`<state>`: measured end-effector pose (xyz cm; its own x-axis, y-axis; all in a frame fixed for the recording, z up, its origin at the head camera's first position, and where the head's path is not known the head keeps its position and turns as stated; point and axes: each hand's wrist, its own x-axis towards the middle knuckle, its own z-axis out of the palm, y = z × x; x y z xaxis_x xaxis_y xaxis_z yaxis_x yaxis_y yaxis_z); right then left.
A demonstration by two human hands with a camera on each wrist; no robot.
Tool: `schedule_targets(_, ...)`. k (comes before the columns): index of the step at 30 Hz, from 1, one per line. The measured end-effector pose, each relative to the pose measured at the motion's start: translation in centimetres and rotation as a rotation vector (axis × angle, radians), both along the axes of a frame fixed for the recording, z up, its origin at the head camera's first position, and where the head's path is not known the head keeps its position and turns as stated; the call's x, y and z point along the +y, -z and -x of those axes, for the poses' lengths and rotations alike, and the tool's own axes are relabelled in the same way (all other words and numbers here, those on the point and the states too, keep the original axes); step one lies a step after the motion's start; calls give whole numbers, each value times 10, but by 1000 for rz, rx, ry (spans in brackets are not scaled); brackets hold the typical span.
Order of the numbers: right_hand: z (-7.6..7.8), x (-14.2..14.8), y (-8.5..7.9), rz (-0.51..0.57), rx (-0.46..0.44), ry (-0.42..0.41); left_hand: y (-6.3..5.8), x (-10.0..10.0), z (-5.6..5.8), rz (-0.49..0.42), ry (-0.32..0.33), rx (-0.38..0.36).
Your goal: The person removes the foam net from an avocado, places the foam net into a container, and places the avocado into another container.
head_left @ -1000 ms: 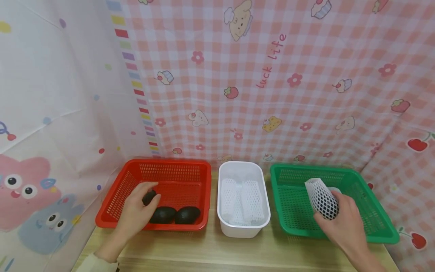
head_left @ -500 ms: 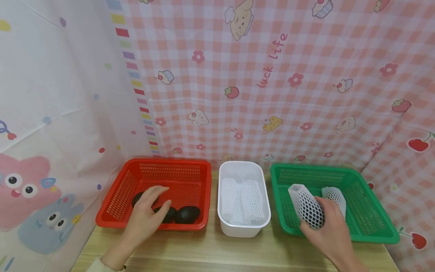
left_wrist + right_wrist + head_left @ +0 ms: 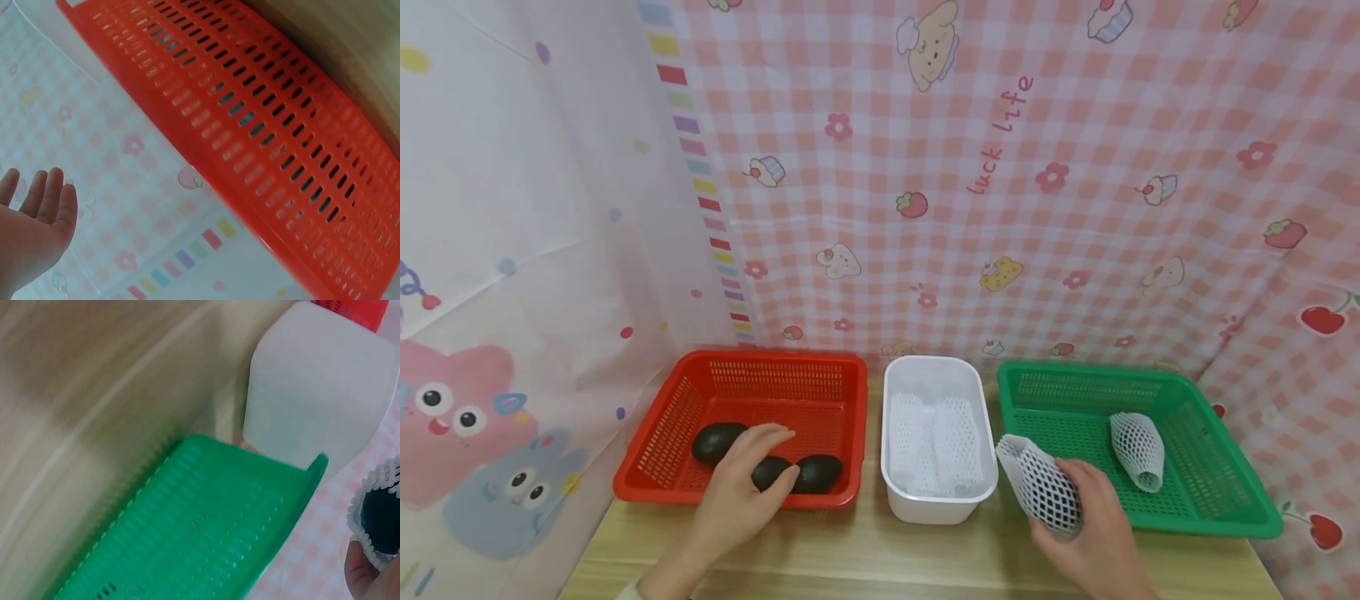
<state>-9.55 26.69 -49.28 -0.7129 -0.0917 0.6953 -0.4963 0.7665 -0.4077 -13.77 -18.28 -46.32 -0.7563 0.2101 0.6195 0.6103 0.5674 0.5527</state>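
Note:
In the head view my left hand hovers over the front rim of the red basket, fingers loosely bent and holding nothing. Several dark avocados lie in that basket, one partly behind the hand. My right hand grips an avocado in a white foam net over the left front corner of the green basket. The right wrist view shows the dark avocado through the net's open end. Another foam-netted piece lies inside the green basket. The left hand also appears in the left wrist view.
Between the baskets stands a white plastic tub with several white foam nets in it. All three containers are on a wooden table. A pink checked cloth hangs close behind them.
My right hand has carried the netted avocado left and nearer, uncovering the other netted piece. My left hand, earlier around an avocado at the left, has let go and moved right and nearer.

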Motion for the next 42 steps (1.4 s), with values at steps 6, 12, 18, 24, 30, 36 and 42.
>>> schedule_targets(6,-7,-12,6,-10,-10,-62,5,10,-5,46,32,-25)
schedule_targets(12,-16,-22,8,-69,-34,-89,11,20,-12,203,82,11)
schedule_targets(18,-13,-23,12,-147,22,-222,16,30,-19,306,176,54)
schedule_targets(24,-8,-28,25,-211,114,-311,26,41,-23,346,267,117)
schedule_targets(30,-6,-34,34,-264,125,-352,39,51,-25,346,328,159)
schedule_targets(36,-6,-42,38,-327,75,-363,50,64,-28,325,377,118)
schedule_targets(42,-1,-51,50,-386,85,-386,70,78,-27,294,411,128)
